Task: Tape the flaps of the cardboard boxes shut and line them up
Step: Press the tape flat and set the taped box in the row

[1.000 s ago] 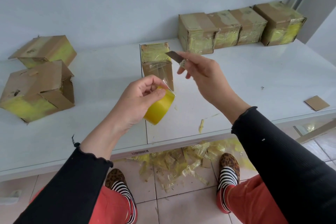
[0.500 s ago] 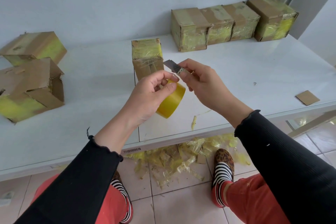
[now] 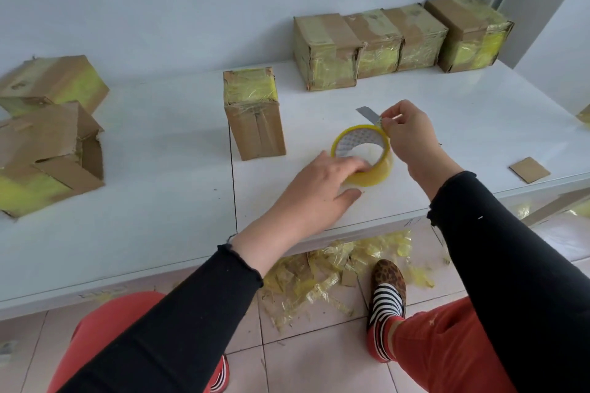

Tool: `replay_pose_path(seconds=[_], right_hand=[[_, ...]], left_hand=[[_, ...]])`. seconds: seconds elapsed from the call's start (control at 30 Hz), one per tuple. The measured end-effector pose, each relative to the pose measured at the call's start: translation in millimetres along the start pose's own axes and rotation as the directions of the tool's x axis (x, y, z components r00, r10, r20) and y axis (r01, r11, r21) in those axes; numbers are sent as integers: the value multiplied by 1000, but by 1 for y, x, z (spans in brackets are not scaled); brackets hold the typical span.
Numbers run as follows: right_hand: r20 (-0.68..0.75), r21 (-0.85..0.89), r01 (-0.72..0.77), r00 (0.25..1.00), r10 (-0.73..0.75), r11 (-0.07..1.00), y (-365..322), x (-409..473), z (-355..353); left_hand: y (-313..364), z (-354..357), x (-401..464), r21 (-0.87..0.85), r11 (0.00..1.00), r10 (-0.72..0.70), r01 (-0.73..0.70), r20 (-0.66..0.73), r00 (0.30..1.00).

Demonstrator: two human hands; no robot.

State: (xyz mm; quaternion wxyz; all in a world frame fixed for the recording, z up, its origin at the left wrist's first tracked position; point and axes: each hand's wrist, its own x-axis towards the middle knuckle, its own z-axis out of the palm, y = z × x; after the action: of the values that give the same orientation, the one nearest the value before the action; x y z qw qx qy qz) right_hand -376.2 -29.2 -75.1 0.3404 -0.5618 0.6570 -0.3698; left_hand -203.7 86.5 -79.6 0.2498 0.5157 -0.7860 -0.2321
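- The left hand (image 3: 322, 188) lay over the near side of the yellow tape roll (image 3: 364, 155), fingers loosely spread, some reaching into the core and the thumb flat on the white table (image 3: 159, 169) — whether it gripped the roll or only steadied it could not be told.
- The right hand (image 3: 408, 134) was just beyond the roll's far rim, thumb and forefinger pinched together on a small grey blade (image 3: 367, 114) that stuck out up and to the left of the fingertips.
- The roll sat on the table with its open core facing up, between the two hands.
- Left of the right hand and past the left hand stood a single taped box (image 3: 253, 113), apart from both.
- Beyond the right hand, four taped boxes (image 3: 402, 45) sat side by side in a row against the wall.
- Far left of the left hand lay two boxes with loose flaps (image 3: 48, 137).
- Right of the right hand — a small cardboard scrap (image 3: 529, 169).
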Motion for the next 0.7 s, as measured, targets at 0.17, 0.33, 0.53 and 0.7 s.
replay_pose_path(seconds=[0.17, 0.33, 0.53, 0.7], right_hand=[[5, -443, 26, 1000, -26, 896, 1, 5, -11], [-100, -241, 342, 922, -374, 908, -42, -16, 15], [8, 150, 426, 902, -432, 892, -98, -44, 83], [170, 248, 271, 933, -317, 930, -110, -48, 110]], left_hand=[[-4, -29, -3, -49, 994, 90, -100, -172, 981], [-41, -99, -9, -101, 995, -70, -17, -786, 614], [-89, -127, -1, -426, 873, -479, 237, -661, 577], [-93, -120, 4, -546, 803, -525, 241, -454, 720]])
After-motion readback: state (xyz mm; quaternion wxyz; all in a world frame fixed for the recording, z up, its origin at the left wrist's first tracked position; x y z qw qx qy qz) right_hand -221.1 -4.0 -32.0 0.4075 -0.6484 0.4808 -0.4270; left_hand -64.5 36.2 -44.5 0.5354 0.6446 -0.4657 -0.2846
